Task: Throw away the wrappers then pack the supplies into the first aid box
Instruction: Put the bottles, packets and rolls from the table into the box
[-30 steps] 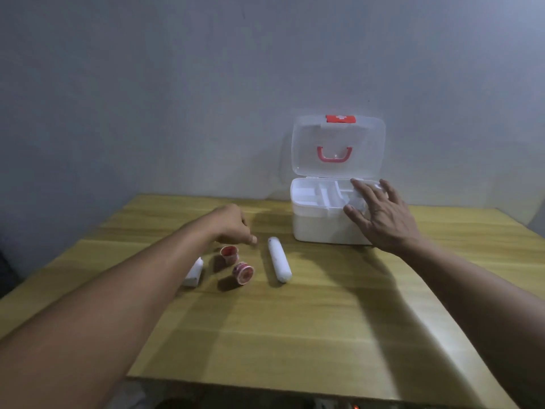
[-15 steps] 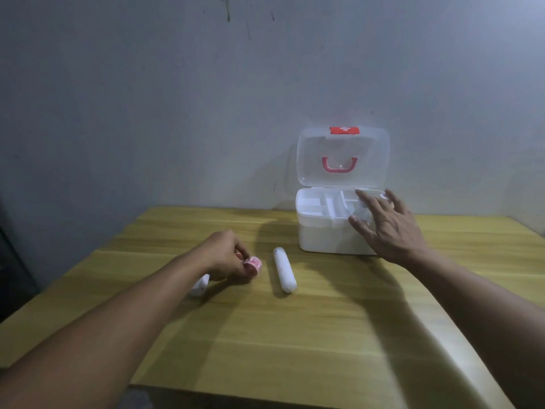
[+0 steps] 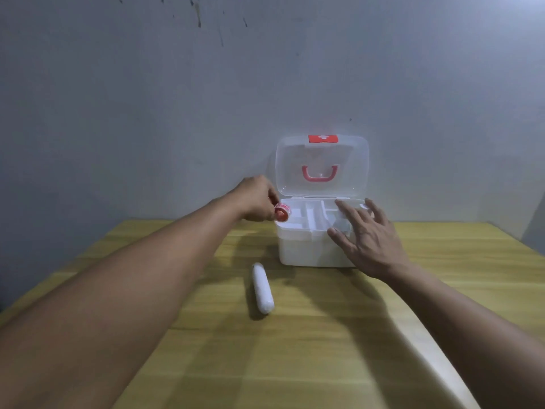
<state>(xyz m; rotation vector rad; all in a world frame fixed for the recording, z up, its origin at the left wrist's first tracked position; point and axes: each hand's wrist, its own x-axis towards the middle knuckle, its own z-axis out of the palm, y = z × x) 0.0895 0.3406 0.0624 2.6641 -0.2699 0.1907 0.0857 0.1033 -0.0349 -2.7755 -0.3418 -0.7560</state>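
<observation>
You're facing a plain grey-blue wall [image 3: 147, 98] with dark drip marks [image 3: 199, 16] near the top. A light wooden table [image 3: 309, 349] butts against it, grain running left-right. Dim, even lighting, soft shadows on the tabletop.

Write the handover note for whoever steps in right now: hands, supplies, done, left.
Left hand: pinching a red tape roll at the left edge of the open first aid box, not yet released.
Right hand: open, resting on the box's front right rim, steadying it.
On the table: one white bandage roll, in front of the box.
Done: no wrappers visible on the table.
Left: drop the tape into the tray, pack the bandage roll and any supplies hidden behind the left arm, close the lid.
</observation>
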